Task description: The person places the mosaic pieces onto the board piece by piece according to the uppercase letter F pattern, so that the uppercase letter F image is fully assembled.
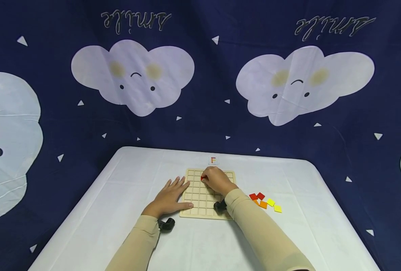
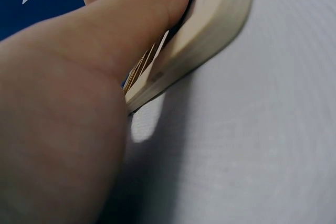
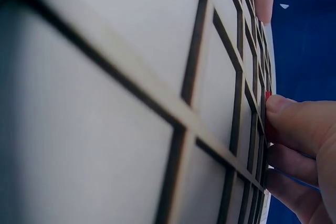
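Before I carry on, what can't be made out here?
Head view: part of the grid board, covered by the right hand and right sleeve.
Head and right wrist views: most of the held red tile, covered by that hand.
Head view: fine detail on the picture card, too small.
Head view: one orange tile, partly hidden, its full outline unclear.
Right wrist view: the grid board's nearest part, blurred.
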A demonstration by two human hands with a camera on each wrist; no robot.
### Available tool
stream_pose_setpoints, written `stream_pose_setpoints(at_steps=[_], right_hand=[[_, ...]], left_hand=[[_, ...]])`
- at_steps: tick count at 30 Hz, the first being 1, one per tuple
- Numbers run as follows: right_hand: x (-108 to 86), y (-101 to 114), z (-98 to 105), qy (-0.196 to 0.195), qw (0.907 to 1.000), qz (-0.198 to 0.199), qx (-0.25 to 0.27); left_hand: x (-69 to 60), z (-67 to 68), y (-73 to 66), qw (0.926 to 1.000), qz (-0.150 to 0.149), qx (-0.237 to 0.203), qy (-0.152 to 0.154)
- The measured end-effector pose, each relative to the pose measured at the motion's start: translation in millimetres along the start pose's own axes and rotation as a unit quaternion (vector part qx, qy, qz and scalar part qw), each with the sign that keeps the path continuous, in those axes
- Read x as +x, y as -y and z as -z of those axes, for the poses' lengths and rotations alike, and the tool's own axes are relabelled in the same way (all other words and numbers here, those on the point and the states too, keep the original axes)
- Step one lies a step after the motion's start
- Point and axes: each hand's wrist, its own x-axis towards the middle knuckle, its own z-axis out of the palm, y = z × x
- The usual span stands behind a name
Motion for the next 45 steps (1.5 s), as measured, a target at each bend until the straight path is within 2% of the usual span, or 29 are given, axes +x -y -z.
stream_pose_setpoints(at_steps=[14, 21, 26, 33, 36, 40, 45], right_hand=[[-7.5, -5.6, -1.0, -0.008, 0.9993, -0.03, 0.021], [-24.3, -21.4, 12.2, -0.028, 0.9973, -0.048, 0.05], [-45.8, -48.3, 29.6, -0.05, 0.9949, -0.076, 0.042], [-85.4, -90.8, 56.6, -0.086, 0.9885, -0.118, 0.04], [-105.4, -106.2, 65.7, -0.081, 0.9853, -0.143, 0.048], [-129.8, -118.1, 76.1, -0.051, 0.982, -0.173, 0.056], [-151.8, -122.7, 80.0, -0.019, 0.9831, -0.172, 0.06]], left_hand=[[2.7, -4.0, -4.3, 0.9999, -0.012, -0.003, -0.003], [5.5, -2.1, -8.5, 0.9999, -0.006, 0.003, 0.008], [6.4, -2.6, -7.6, 0.9997, 0.002, 0.012, 0.02], [6.2, 0.7, -7.1, 0.9997, 0.011, 0.003, 0.023], [5.9, 1.9, -6.4, 0.9996, 0.013, 0.003, 0.027], [3.4, 2.6, -5.7, 0.9996, 0.014, -0.003, 0.025], [0.4, 3.0, -4.0, 0.9996, 0.02, -0.005, 0.02]])
